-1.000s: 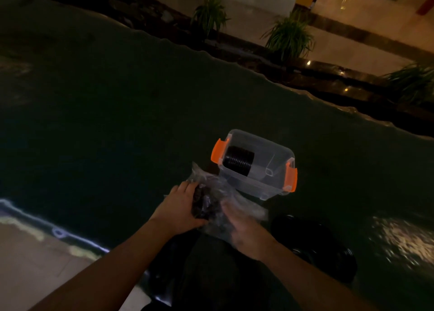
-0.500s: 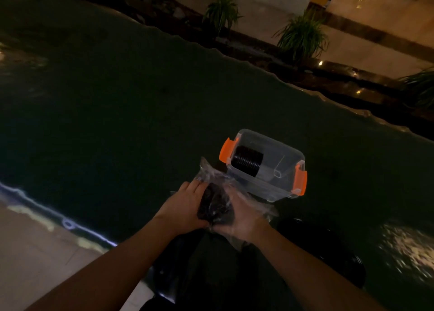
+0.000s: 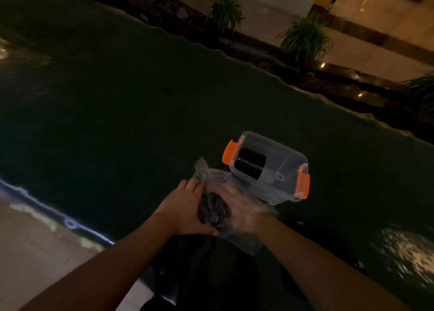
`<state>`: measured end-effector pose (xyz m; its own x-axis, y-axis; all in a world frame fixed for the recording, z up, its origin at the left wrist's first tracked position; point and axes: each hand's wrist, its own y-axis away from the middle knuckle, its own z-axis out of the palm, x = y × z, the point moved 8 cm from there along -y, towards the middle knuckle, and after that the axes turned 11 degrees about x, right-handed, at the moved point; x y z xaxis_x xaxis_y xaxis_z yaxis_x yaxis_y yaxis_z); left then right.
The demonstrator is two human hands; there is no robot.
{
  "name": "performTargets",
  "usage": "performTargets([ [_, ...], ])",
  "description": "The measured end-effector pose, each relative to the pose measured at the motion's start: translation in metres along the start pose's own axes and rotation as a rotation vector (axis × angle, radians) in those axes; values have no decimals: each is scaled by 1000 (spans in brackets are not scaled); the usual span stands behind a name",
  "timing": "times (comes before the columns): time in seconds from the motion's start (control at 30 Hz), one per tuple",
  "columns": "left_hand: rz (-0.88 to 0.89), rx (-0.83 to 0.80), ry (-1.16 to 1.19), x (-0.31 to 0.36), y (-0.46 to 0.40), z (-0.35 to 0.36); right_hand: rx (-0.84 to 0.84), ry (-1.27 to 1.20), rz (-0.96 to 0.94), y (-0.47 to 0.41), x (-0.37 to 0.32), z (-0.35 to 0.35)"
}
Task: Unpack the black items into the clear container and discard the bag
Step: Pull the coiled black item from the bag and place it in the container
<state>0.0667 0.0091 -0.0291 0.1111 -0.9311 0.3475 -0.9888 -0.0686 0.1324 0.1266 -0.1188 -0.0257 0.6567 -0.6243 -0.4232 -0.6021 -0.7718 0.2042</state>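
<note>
Bag [image 3: 212, 176] w/ black items [image 3: 213, 208], container [image 3: 279, 181] half-full

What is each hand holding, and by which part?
Both hold the bag: left hand outside on its left side, right hand under the plastic around the black items.

Dark green water surface [image 3: 117, 113], rippled, filling most of the view; pale paved edge [image 3: 28, 259] at lower left; dark stone border [image 3: 258, 52] along the far side; three grassy plants [image 3: 305, 38] behind it; tan floor [image 3: 375, 52] beyond.
</note>
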Motion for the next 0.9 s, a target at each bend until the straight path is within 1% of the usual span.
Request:
performTargets([
  [0.13,-30,2,-6,-6,0,-7,-81,47,13,14,7,6],
  [0.2,-50,7,-26,-9,0,-13,-90,174,42,21,17,6],
  [0.23,-61,6,-37,-11,0,-15,-83,215,28,26,19,4],
  [0.27,-72,-1,-52,-13,-1,-18,-74,211,-1,32,19,2],
  [0.33,-98,-12,-87,-18,-1,-23,-73,116,-62,47,19,-4],
  [0.37,-117,-19,-103,-21,-2,-26,-70,116,-103,55,20,-9],
  [0.43,-166,-35,-143,-29,-1,-31,-22,208,-210,69,20,-22],
  [0.47,-187,-36,-165,-34,0,-34,-12,246,-233,73,21,-29],
  [0.6,-231,-21,-264,-47,3,-43,1,248,-234,90,21,-63],
  [0.77,-310,-25,-312,-50,5,-54,123,191,-230,104,17,-121],
  [0.83,-317,38,-314,-45,3,-65,178,165,-212,102,18,-143],
  [0.9,-281,128,-305,-35,-3,-78,222,172,-200,97,22,-160],
])
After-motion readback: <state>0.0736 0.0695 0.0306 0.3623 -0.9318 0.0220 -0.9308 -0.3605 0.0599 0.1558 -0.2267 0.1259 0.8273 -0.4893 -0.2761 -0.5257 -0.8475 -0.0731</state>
